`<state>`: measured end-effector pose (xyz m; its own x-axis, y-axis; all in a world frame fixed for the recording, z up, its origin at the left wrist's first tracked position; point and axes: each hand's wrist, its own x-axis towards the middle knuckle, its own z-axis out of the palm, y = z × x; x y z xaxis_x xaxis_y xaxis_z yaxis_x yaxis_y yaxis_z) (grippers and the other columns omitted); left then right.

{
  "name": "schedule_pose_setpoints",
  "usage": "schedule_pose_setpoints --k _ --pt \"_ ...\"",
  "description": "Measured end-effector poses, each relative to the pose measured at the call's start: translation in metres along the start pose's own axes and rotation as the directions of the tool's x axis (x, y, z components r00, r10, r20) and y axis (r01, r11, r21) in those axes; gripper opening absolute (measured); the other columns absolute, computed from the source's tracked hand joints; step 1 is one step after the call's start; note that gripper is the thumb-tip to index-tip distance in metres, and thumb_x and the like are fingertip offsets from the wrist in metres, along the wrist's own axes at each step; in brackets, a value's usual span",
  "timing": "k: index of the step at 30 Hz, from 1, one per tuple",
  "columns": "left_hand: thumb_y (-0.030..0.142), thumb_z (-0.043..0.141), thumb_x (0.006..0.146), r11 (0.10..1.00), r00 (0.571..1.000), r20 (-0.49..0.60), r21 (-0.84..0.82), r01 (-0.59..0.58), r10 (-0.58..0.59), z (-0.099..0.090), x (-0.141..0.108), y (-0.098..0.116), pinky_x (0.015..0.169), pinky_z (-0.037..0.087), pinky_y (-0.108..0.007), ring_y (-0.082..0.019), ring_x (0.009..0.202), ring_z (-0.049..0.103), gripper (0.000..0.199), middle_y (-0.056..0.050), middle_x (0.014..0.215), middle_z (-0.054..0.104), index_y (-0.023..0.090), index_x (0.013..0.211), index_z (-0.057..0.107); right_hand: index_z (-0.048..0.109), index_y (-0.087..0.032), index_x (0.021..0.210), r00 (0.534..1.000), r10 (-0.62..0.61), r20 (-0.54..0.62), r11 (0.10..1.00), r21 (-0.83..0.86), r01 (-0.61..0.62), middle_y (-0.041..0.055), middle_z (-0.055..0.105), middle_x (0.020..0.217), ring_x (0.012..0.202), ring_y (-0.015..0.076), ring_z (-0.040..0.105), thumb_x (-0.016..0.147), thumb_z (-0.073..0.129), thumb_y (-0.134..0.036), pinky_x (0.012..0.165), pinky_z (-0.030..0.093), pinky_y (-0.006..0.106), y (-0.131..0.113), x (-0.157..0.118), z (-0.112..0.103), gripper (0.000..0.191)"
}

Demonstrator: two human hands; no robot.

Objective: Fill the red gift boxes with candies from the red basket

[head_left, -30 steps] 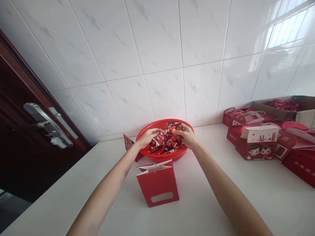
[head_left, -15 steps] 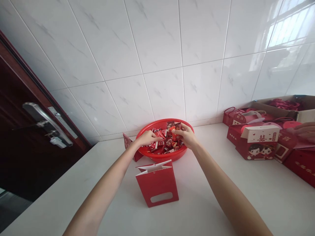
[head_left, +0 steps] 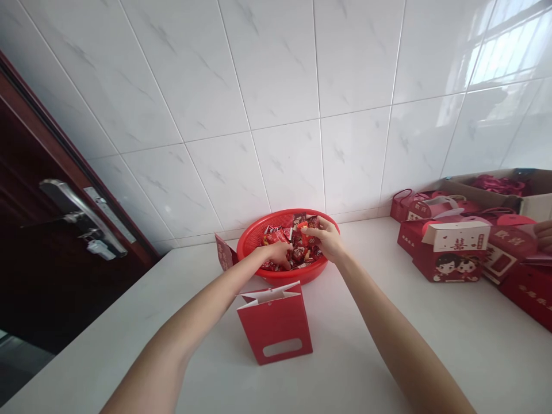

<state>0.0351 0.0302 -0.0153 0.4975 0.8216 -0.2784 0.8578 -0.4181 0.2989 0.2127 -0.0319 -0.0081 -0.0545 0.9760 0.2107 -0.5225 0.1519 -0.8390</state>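
A red plastic basket (head_left: 252,232) with a mesh wall stands against the tiled wall, filled with red wrapped candies (head_left: 301,254). My left hand (head_left: 278,253) reaches over its near left rim, fingers bent down and apart among the candies; the tips are partly hidden. At the right side of the basket, my right hand (head_left: 330,238) pinches a small red-orange wrapped candy (head_left: 303,226) between thumb and fingers, with dark red packets close by. In front of the basket a red paper gift bag (head_left: 276,325) stands upright, its top open and an oval window low on its face.
Behind the basket's left side leans a dark red card piece (head_left: 224,253). To the right stand several red gift boxes (head_left: 457,264) and a cardboard box (head_left: 537,201) holding red ribbon-like material. Another person's hand (head_left: 544,234) shows at the right edge. A dark door (head_left: 56,264) is at left.
My left hand has moved right and slightly down within the basket, deeper among the candies. My right hand stays nearly still with its candy. The other person's hand has shifted right.
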Motion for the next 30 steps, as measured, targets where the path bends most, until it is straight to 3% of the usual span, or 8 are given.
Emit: schedule_pose_setpoints --k 5,9,12,18,24,30 --pt "0.026 0.076 0.055 0.971 0.994 -0.096 -0.227 -0.081 0.06 -0.005 -0.003 -0.012 0.06 0.041 -0.027 -0.018 0.062 0.058 0.014 0.003 0.06 0.062 0.02 0.066 0.069 0.066 -0.022 0.072 0.984 -0.03 -0.177 0.985 0.163 0.059 -0.0009 0.073 0.073 0.067 0.0173 0.066 0.052 0.086 -0.027 0.057 0.051 0.029 0.008 0.012 -0.008 0.029" --pt "0.037 0.076 0.06 0.902 0.955 -0.287 -0.39 -0.185 0.072 -0.009 -0.004 -0.02 0.071 0.046 -0.03 -0.022 0.077 0.063 0.026 -0.001 0.078 0.07 0.019 0.078 0.073 0.066 -0.022 0.074 0.978 -0.044 -0.204 0.973 0.213 0.088 0.001 0.074 0.075 0.07 0.0196 0.068 0.054 0.084 -0.024 0.064 0.055 0.033 0.012 0.019 -0.014 0.027" --pt "0.036 0.08 0.055 0.848 0.93 -0.36 -0.47 -0.245 0.069 -0.009 -0.002 -0.024 0.072 0.048 -0.032 -0.022 0.078 0.063 0.033 -0.003 0.08 0.071 0.018 0.082 0.072 0.066 -0.022 0.075 0.98 -0.044 -0.193 0.975 0.207 0.084 0.0015 0.074 0.076 0.071 0.0208 0.068 0.055 0.085 -0.024 0.064 0.055 0.034 0.013 0.019 -0.015 0.028" --pt "0.022 0.08 0.048 0.796 0.914 -0.401 -0.534 -0.285 0.058 -0.006 0.001 -0.025 0.071 0.049 -0.031 -0.019 0.074 0.062 0.033 -0.001 0.075 0.067 0.016 0.078 0.068 0.067 -0.021 0.076 0.982 -0.039 -0.184 0.977 0.201 0.077 0.0008 0.075 0.077 0.071 0.0189 0.069 0.056 0.085 -0.025 0.063 0.055 0.032 0.012 0.016 -0.014 0.028" --pt "0.009 0.065 0.046 0.797 0.908 -0.418 -0.537 -0.278 0.035 -0.01 -0.002 -0.021 0.068 0.046 -0.028 -0.016 0.068 0.057 0.02 0.002 0.069 0.064 0.017 0.065 0.064 0.064 -0.021 0.075 0.982 -0.045 -0.182 0.981 0.176 0.077 -0.0001 0.074 0.076 0.068 0.0185 0.068 0.051 0.086 -0.022 0.057 0.053 0.03 0.012 0.015 -0.012 0.032" --pt "0.01 0.055 0.046 0.778 0.907 -0.42 -0.576 -0.253 -0.015 -0.012 -0.005 -0.015 0.061 0.043 -0.026 -0.014 0.062 0.052 0.017 0.004 0.062 0.06 0.018 0.06 0.063 0.064 -0.022 0.074 0.982 -0.056 -0.182 0.98 0.178 0.089 -0.0016 0.073 0.072 0.066 0.0185 0.067 0.049 0.085 -0.021 0.059 0.054 0.031 0.011 0.013 -0.009 0.032"
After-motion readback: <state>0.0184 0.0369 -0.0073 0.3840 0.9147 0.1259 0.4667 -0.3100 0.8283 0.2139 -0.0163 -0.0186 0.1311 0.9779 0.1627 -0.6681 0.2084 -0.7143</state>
